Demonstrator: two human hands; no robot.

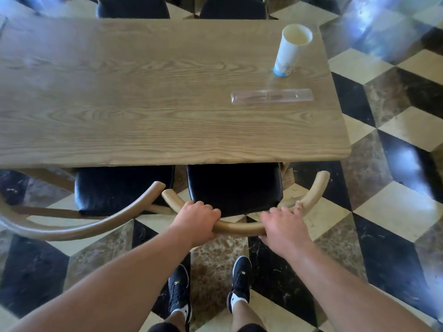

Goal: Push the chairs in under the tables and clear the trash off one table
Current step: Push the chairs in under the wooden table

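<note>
A wooden table [143,92] fills the upper view. On its right part stand a white paper cup [291,49] with a blue base and, nearer me, a clear plastic wrapper [272,96] lying flat. Below the table's near edge a chair with a black seat [232,185] and curved wooden backrest [239,228] is partly under the table. My left hand [195,220] and my right hand [284,227] both grip that backrest. A second black-seated chair [122,188] stands to its left, its curved backrest [79,226] sweeping toward the left edge.
Two more dark chairs [133,9] sit tucked at the table's far side. The floor [388,178] is checkered in black, cream and brown marble. My feet in black shoes [178,291] stand just behind the chair.
</note>
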